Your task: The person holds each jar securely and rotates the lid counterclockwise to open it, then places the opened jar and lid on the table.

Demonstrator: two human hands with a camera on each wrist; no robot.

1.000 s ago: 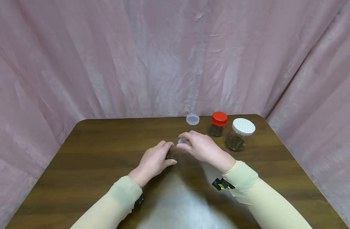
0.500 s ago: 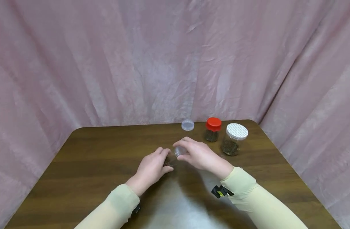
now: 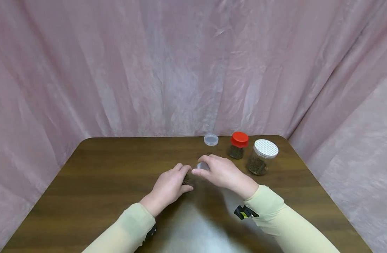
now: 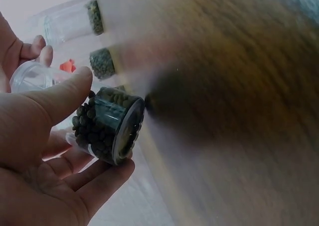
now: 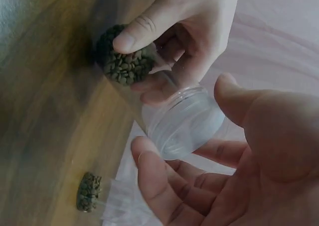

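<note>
My left hand point(image 3: 168, 186) grips the lower part of a clear jar point(image 5: 127, 61) with brown pellets in its bottom. Thumb on one side and fingers on the other, it holds the jar low over the table. The jar's translucent lid point(image 5: 192, 124) sits on its mouth. Around that lid curl the fingers of my right hand point(image 3: 223, 172), with the thumb near the opposite edge; whether the thumb touches is unclear. In the left wrist view the pellets point(image 4: 94, 129) show through the jar wall between the left thumb and fingers. From the head, the hands hide most of the jar.
Behind the right hand stand a clear-lidded jar point(image 3: 210, 140), a red-lidded jar point(image 3: 239, 140) and a larger jar with a white patterned lid point(image 3: 265, 149). Pellets show in each. The wooden table point(image 3: 117, 161) ends at a pink curtain point(image 3: 181, 70).
The right fingers have shifted around the lid, covering more of it than half a second ago. The left hand keeps its grip on the jar. The head view has tilted slightly.
</note>
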